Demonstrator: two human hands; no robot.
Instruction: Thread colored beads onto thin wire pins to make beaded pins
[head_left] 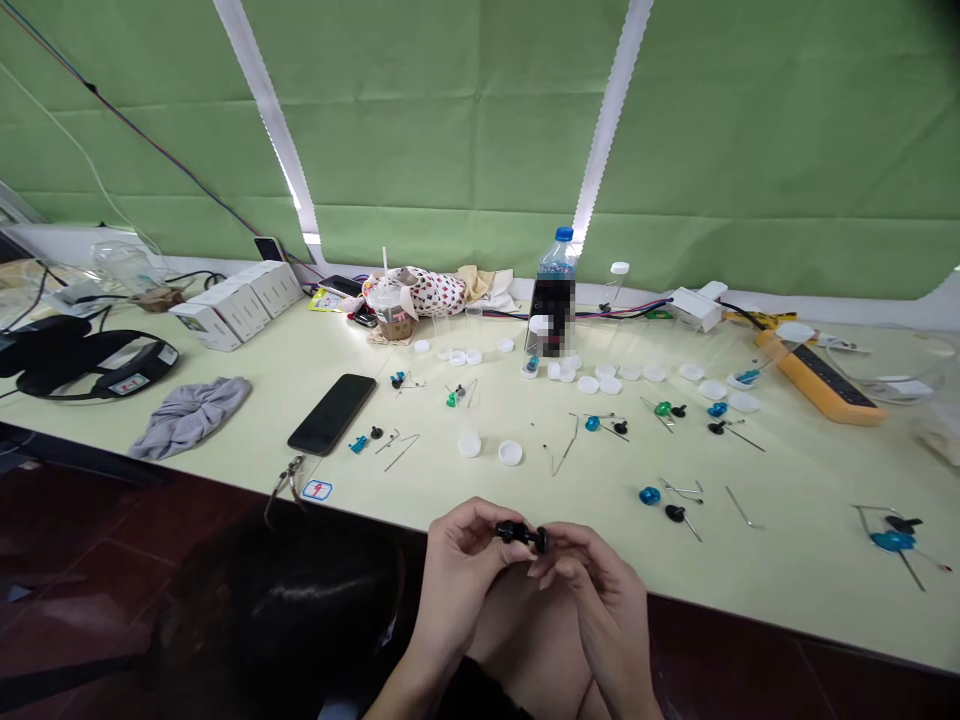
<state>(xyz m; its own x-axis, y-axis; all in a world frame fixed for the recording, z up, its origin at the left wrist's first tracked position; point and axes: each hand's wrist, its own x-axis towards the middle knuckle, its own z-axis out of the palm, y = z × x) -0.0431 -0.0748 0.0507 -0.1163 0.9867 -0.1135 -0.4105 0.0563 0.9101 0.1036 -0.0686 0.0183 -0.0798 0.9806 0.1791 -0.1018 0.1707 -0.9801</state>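
Note:
Just in front of the table's edge, my left hand [459,562] pinches a small black plastic part [516,532] between thumb and fingers. The part is short, with a round, flanged right end. My right hand [604,590] is curled against that end, its fingertips partly hidden. Nearest on the table are a white round cap [510,453] and a clear tube standing on its white cap [469,445]. To the right lie a blue knob-like piece [649,496], a black disc-topped piece [675,513] and a bent metal rod [742,508].
More blue, green and black pieces with thin rods lie in small groups across the table [450,500]. Several white caps lie behind them, near a bottle [555,290]. A phone [332,413], a grey cloth [191,415] and white boxes [240,303] are left; an orange power strip [821,385] is right.

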